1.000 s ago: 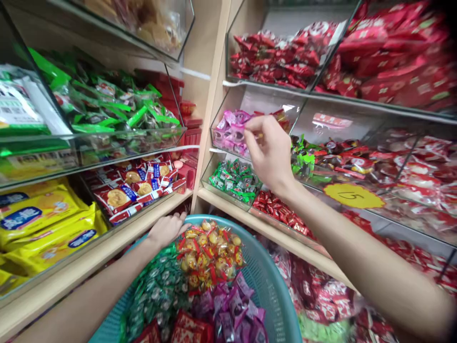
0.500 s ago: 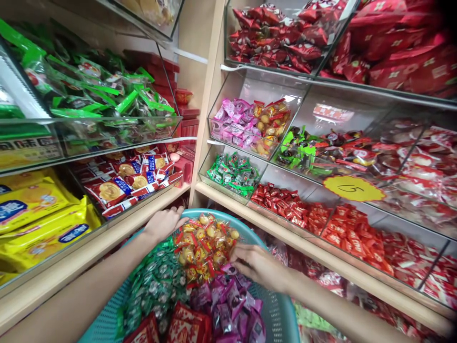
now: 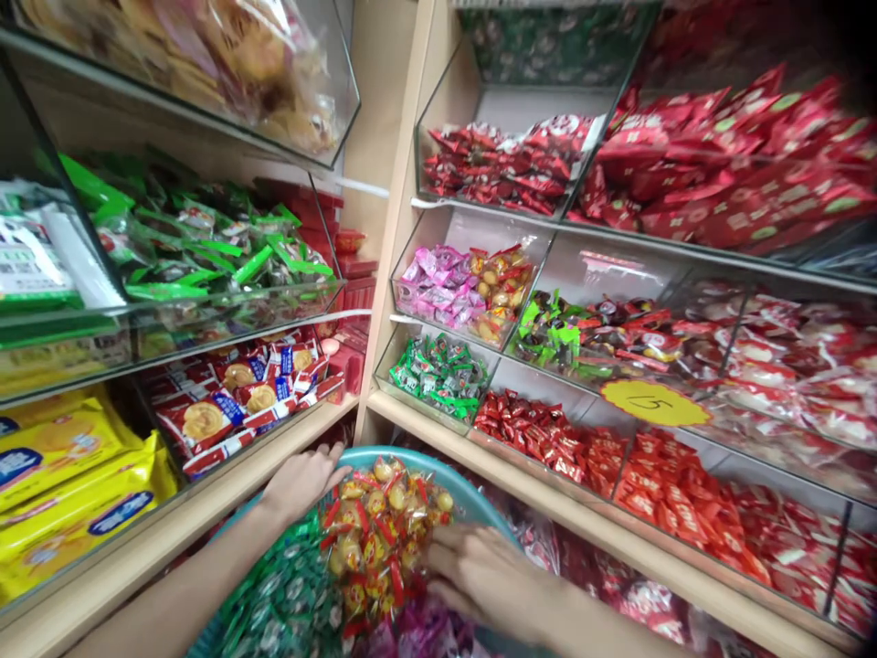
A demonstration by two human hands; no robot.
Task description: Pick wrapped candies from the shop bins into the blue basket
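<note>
A teal plastic basket (image 3: 480, 491) in front of me holds wrapped sweets sorted by colour. Its far left rim is held by my left hand (image 3: 300, 486), fingers curled over the edge. My right hand (image 3: 483, 568), slightly blurred, reaches over the basket's right side with fingers stretched out and touching the wrapped sweets. Under its fingertips lie clear-and-red packets of golden round sweets (image 3: 380, 525). Purple-wrapped sweets (image 3: 411, 632) lie on the near side, partly hidden by the hand and the frame edge. Green-wrapped sweets (image 3: 288, 585) fill the left part.
Wooden shelves meet in a corner behind the basket. Clear bins hold green sweets (image 3: 438, 373), red sweets (image 3: 521, 425) and pink sweets (image 3: 438, 281). Yellow biscuit packs (image 3: 75, 484) lie at left. A yellow price tag (image 3: 654, 403) hangs at right. More bagged goods (image 3: 637, 585) sit below the shelf.
The view has tilted up, so the basket and shelves sit lower. My right hand has shifted nearer me over the sweets, its fingers straighter. My left hand stays at the rim.
</note>
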